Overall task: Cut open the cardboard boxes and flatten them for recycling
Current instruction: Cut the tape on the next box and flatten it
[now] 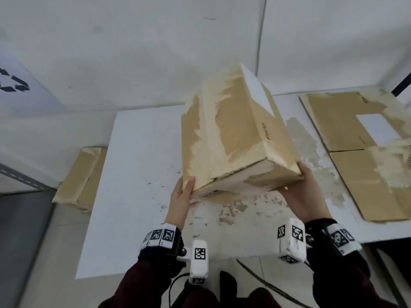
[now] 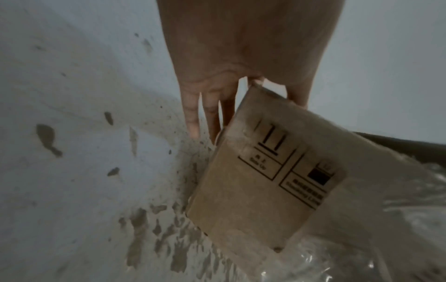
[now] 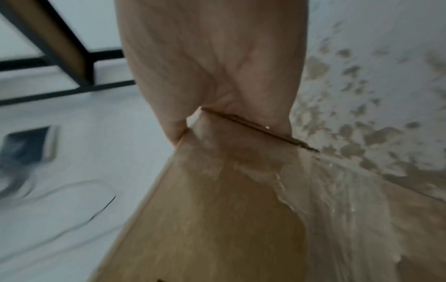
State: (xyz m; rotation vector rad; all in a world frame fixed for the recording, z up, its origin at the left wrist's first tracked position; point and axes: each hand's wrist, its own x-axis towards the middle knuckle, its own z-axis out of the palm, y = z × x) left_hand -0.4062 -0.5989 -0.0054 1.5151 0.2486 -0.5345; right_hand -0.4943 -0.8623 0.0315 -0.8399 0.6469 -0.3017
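Note:
A brown cardboard box (image 1: 233, 134) with torn, pale tape strips and a white label is held tilted above the white table (image 1: 138, 174). My left hand (image 1: 182, 196) grips its near left corner, thumb on the upper face and fingers underneath. In the left wrist view the fingers (image 2: 193, 114) reach straight past the box (image 2: 265, 181), whose printed handling symbols show. My right hand (image 1: 302, 192) grips the near right corner. In the right wrist view that corner of the box (image 3: 229, 219) sits in the web between thumb and fingers of the right hand (image 3: 217, 85).
Flattened cardboard (image 1: 360, 152) lies on the table at the right. Another flattened box (image 1: 82, 176) lies off the table's left edge. Torn paper residue (image 1: 233, 207) spots the table under the box. A white surface with a recycling symbol (image 1: 13, 83) stands far left.

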